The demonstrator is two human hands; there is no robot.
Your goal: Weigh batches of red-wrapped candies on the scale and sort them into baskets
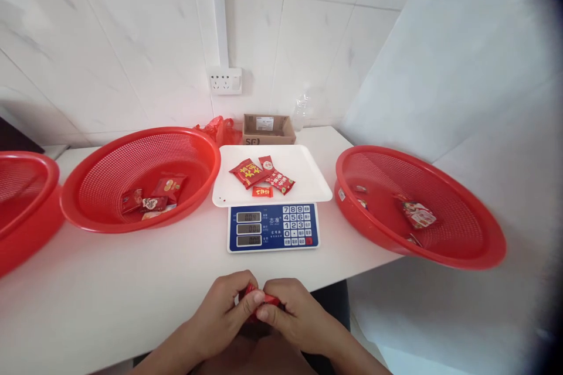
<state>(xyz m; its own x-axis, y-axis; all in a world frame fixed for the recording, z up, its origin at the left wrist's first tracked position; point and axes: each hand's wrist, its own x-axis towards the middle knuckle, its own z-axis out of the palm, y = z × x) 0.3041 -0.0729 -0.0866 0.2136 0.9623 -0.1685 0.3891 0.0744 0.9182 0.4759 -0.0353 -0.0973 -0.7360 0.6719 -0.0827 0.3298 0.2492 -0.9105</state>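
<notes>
My left hand (224, 310) and my right hand (294, 316) meet at the near edge of the white table (132, 293). Together they pinch a small red wrapped packet (259, 299), mostly hidden by the fingers. Just beyond them stands a blue-faced electronic scale (272, 227) with a white weighing tray (308, 187). Several red snack packets (261, 176) lie on that tray.
A red mesh basket (109, 181) at the left holds a few packets. Another red basket (457, 246) at the right overhangs the table edge with packets inside. A third red basket (21, 199) sits far left. A cardboard box (268, 129) and a wall socket (226, 81) are behind.
</notes>
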